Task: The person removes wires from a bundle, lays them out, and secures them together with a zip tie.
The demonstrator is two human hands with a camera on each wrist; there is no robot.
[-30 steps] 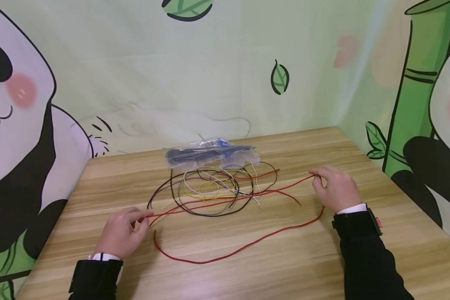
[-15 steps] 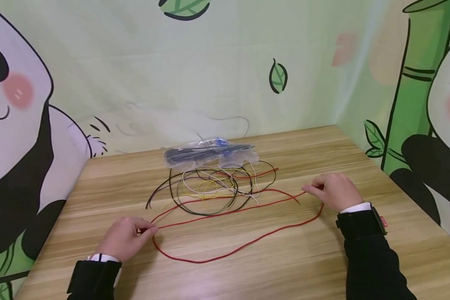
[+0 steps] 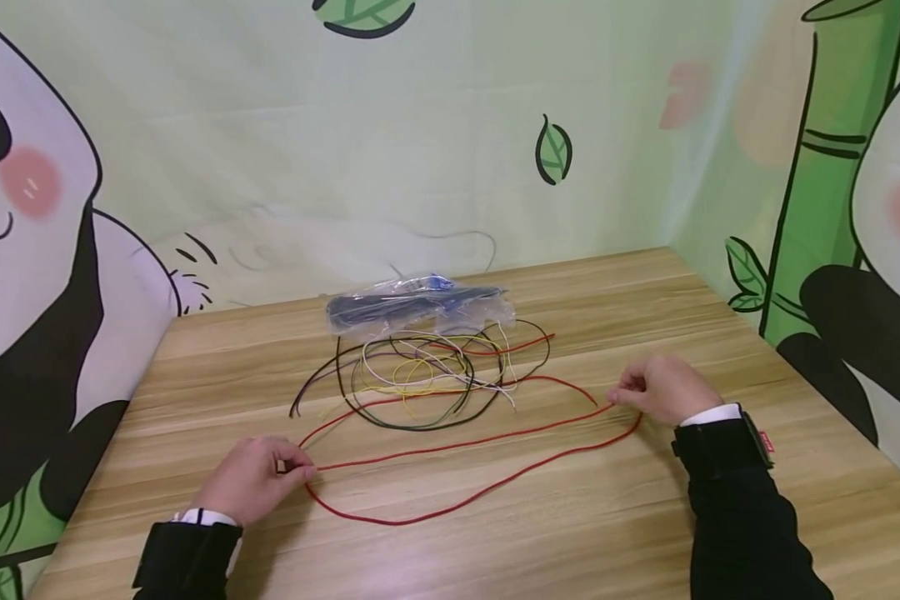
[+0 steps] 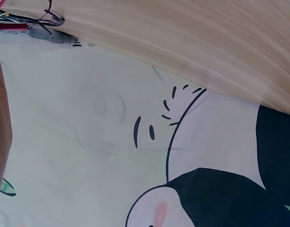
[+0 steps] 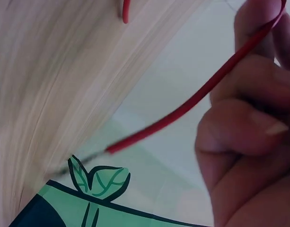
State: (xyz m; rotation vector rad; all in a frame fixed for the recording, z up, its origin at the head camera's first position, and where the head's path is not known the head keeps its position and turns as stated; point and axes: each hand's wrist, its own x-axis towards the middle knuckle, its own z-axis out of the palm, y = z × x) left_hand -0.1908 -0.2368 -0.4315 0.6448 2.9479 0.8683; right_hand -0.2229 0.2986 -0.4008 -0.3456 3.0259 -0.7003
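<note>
A thin red wire (image 3: 457,444) runs nearly straight between my two hands, low over the table. At its left end, my left hand (image 3: 258,479) pinches it between thumb and fingertips. My right hand (image 3: 663,390) pinches the other end; in the right wrist view the red wire (image 5: 182,109) passes by curled fingers (image 5: 258,80) to a bare, thin tip. Nearer the person lies a second red wire (image 3: 401,522), bowed toward the front, its ends close to each hand. Behind the held wire, another red wire (image 3: 390,402) curves across the tangle. Only a sliver of the left hand (image 4: 0,137) shows in the left wrist view.
A loose tangle of black, yellow, white and purple wires (image 3: 420,429) lies mid-table. Behind it sits a clear plastic bag (image 3: 420,308) with dark contents and a blue patch. The wooden table (image 3: 570,533) meets a panda-printed backdrop (image 3: 420,150) at the back and sides.
Both hands have lowered the held red wire and brought it toward the person, away from the tangle. The right hand dropped most. The other wires and the bag stayed put.
</note>
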